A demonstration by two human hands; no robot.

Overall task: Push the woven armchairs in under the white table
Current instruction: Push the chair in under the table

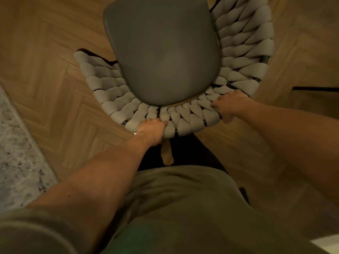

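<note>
- Looking down from the head view, one woven armchair (183, 110) stands on the herringbone wood floor (45, 74) directly in front of the person, its grey seat cushion (161, 52) inside the curved woven backrest.
- The left hand (152, 130) is closed over the backrest's top rim at its nearest point; the right hand (229, 104) is closed over the same rim further round to the right.
- The white bench is not in view, so how far the armchair has to travel cannot be told.
- A pale speckled rug (16, 153) lies well left of the armchair.
- Risk, as I judge it: both hands sit right of the rim's centre, so an uneven push could swing the armchair sideways, or tip it forward if a leg catches.
</note>
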